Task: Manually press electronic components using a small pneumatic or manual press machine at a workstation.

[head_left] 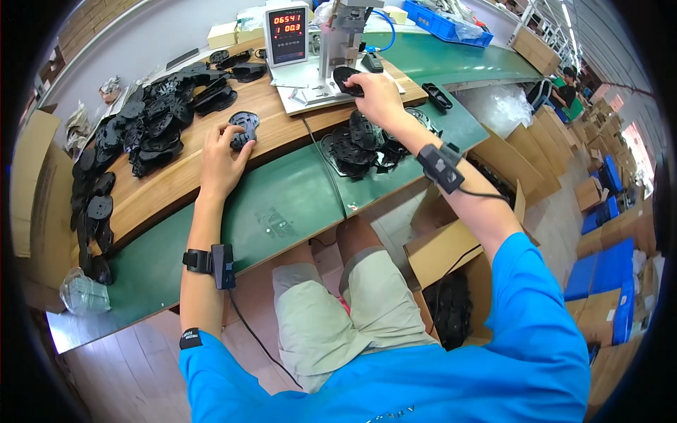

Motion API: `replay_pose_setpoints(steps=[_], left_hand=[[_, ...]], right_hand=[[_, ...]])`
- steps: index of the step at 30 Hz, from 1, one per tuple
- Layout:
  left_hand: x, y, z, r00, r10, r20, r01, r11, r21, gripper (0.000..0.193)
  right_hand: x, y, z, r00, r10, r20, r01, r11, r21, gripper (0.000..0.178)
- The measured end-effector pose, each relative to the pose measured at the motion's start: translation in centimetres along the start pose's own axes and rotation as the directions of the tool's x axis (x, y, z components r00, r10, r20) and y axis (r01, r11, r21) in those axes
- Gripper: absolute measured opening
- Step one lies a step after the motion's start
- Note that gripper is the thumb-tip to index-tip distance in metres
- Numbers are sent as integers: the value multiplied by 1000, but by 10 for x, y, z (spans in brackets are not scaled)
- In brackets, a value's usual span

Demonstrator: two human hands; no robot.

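Note:
My left hand [223,158] rests on the wooden board [282,144], with thumb and fingers closed around the edges of a dark grey moulded plastic piece [245,124] lying there. At the foot of a metal bench press [343,39], my right hand [381,100] pinches a black oval plastic piece [344,79] over the white base plate [308,97]. The underside of that piece is hidden. Below my right wrist lies a small heap of black plastic parts [357,146] on the green bench top [282,204].
A large heap of black parts [159,116] spreads along the board's left. A counter box with red digits [288,35] stands beside the press. An open cardboard box [451,254] sits below the bench at right. At the back is a blue crate [444,25]; another person [566,88] is far right.

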State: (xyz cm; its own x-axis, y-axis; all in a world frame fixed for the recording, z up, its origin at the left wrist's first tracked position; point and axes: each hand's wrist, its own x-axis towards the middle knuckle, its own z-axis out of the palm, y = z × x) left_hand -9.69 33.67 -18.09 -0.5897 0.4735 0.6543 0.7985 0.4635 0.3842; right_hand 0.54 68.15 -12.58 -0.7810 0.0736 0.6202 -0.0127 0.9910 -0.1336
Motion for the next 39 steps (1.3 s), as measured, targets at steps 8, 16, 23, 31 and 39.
replay_pose_setpoints(steps=[8,16,23,31,39], left_hand=[[-5,-2,-2,998,58,27,-59,996,60,37],[-1,-4,1,999,29,40,-31,997,68,36],[0,5,-4,994,-37,105,32,998,51,31],[1,5,-3,999,-36,-41,34,998,-49,26],[1,5,-3,987,-159,-35,152,977,-150,27]], right_hand=[[-5,-12,7,998,27,-52,-25,999,36,26],[-5,-11,9,993,56,-99,-53,998,32,26],[-7,-12,13,987,76,-144,-69,996,50,25],[-8,-12,16,983,67,-169,-58,997,55,23],[-7,-13,15,982,96,-163,-87,994,63,23]])
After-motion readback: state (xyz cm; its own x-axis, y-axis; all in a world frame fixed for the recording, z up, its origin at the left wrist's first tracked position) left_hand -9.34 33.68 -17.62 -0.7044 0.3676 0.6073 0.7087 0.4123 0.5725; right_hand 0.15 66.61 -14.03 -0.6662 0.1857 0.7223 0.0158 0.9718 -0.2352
